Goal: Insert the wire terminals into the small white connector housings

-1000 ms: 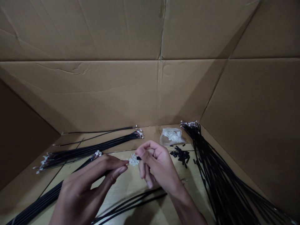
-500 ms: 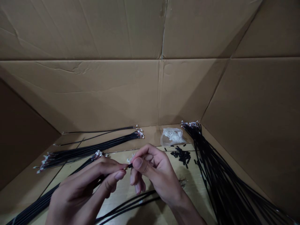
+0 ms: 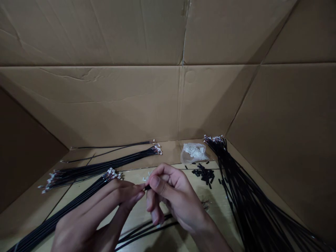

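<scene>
My left hand (image 3: 105, 213) and my right hand (image 3: 173, 197) meet fingertip to fingertip low in the middle of the view. Both are pinched closed on the tip of a thin black wire (image 3: 146, 188). A few small white connectors (image 3: 147, 177) show just behind the fingertips. Whether they are held or lying on the surface is hidden. More black wires (image 3: 147, 231) run under my right hand.
Cardboard walls (image 3: 131, 105) enclose the work surface. Bundles of black wires with white ends lie at the left (image 3: 99, 168) and along the right (image 3: 241, 196). A clear bag of white connectors (image 3: 194, 152) and a heap of short black sleeves (image 3: 204, 174) sit behind my hands.
The cluster of white connectors in my right fingers is now mostly hidden. Both hands came together, pinching the black wire tip, and dropped slightly.
</scene>
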`<state>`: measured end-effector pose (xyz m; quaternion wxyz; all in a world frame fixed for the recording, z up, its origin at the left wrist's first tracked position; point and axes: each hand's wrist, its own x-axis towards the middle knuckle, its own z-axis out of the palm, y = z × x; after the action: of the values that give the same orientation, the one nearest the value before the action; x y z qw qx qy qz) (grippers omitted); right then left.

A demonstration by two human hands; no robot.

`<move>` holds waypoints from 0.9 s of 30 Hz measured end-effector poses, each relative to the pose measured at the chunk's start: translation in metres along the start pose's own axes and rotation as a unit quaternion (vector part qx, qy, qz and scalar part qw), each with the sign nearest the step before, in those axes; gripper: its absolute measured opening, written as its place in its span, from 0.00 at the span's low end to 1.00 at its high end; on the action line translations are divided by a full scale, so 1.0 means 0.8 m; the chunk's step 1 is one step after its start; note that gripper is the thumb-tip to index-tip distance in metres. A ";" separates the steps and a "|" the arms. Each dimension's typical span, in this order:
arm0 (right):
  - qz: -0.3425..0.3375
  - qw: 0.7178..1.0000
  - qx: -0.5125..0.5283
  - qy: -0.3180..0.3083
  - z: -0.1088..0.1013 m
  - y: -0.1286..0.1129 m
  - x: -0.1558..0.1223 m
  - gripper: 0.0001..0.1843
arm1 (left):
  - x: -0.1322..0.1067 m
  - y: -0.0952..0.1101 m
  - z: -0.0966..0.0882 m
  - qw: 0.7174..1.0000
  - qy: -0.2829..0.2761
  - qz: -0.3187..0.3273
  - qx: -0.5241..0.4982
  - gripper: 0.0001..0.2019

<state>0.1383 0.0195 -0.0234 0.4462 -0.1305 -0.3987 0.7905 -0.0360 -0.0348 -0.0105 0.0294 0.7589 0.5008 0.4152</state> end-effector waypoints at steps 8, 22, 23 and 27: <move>-0.066 0.989 -0.124 0.045 0.006 -0.006 -0.010 0.15 | -0.005 0.001 0.002 0.996 0.024 0.064 0.059 0.12; -0.104 0.937 -0.330 0.047 0.001 -0.020 -0.023 0.10 | 0.038 0.025 0.002 0.999 -0.022 0.024 -0.025 0.16; -0.109 0.934 -0.338 0.047 0.000 -0.020 -0.024 0.10 | 0.039 0.024 0.002 0.998 -0.042 0.010 -0.044 0.16; -0.128 0.927 -0.350 0.055 -0.006 -0.028 -0.024 0.08 | 0.038 0.015 -0.001 0.993 -0.080 -0.034 -0.077 0.14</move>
<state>0.1656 0.0126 -0.0131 0.4906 -0.2691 -0.6381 0.5289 -0.0233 -0.0173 0.0138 0.1418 0.7677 0.4893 0.3887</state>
